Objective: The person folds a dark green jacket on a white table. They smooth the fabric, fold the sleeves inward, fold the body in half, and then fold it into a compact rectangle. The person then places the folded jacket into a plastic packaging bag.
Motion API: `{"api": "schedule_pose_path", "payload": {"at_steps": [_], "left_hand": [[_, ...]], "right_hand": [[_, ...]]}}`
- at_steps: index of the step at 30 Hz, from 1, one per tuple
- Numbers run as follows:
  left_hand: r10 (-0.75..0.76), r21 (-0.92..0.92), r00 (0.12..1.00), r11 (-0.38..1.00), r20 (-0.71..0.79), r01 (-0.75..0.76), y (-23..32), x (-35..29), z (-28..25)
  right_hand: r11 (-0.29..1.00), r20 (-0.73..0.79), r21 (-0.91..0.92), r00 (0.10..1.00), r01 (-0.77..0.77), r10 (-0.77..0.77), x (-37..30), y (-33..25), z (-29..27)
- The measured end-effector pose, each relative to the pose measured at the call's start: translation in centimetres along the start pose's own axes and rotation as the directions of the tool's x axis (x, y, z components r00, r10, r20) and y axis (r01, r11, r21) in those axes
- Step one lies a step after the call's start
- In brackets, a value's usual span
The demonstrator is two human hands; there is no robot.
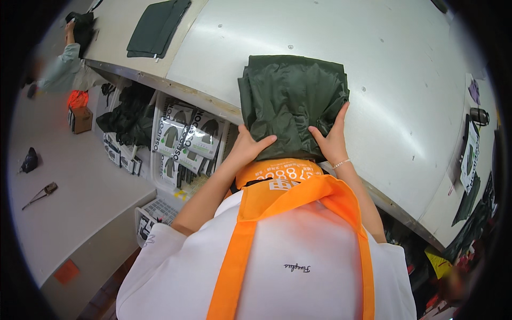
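Note:
A folded dark green garment (290, 98) lies on the pale grey worktable (384, 69) at its near edge, directly in front of me. My left hand (249, 145) presses on its near left corner, fingers spread. My right hand (333, 137), with a thin bracelet at the wrist, grips the near right edge, fingers laid up over the fabric. Both hands hold the bundle flat against the table. An orange apron over a white shirt fills the lower middle of the view.
A second folded dark green garment (157, 26) lies on the table at far left. White crates with packaged garments (184, 141) and loose dark clothing stand under the table. Another person (66, 56) works at far left. Dark items and a package (470, 154) sit along the right table edge.

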State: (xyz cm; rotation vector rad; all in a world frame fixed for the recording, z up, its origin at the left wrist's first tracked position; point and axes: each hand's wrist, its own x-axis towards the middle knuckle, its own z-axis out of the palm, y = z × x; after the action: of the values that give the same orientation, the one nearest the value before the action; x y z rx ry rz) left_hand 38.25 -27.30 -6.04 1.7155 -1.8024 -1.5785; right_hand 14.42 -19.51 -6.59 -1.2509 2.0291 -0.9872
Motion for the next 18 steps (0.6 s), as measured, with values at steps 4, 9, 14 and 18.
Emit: {"api": "schedule_pose_path", "payload": {"at_steps": [4, 9, 14, 18], "left_hand": [[0.101, 0.303, 0.984, 0.952, -0.145, -0.052, 2.6, 4.3, -1.3], [0.297, 0.631, 0.912, 0.774, -0.284, -0.056, 5.5, 12.4, -3.5], [0.688, 0.593, 0.723, 0.556, 0.065, -0.583, 3.7, 17.2, -5.9], [0.462, 0.185, 0.788, 0.803, 0.407, -0.566, 5.3, 15.8, -12.2]], "right_hand": [[0.976, 0.008, -0.211, 0.998, 0.058, -0.058, 3.6, -3.9, 1.8], [0.835, 0.125, -0.524, 0.985, 0.169, -0.121, 10.9, -12.4, 8.4], [0.597, 0.257, -0.799, 0.937, 0.069, 0.236, 18.9, -20.0, 14.3], [0.444, 0.25, -0.89, 0.926, 0.104, 0.283, 21.6, -19.9, 17.1]]}}
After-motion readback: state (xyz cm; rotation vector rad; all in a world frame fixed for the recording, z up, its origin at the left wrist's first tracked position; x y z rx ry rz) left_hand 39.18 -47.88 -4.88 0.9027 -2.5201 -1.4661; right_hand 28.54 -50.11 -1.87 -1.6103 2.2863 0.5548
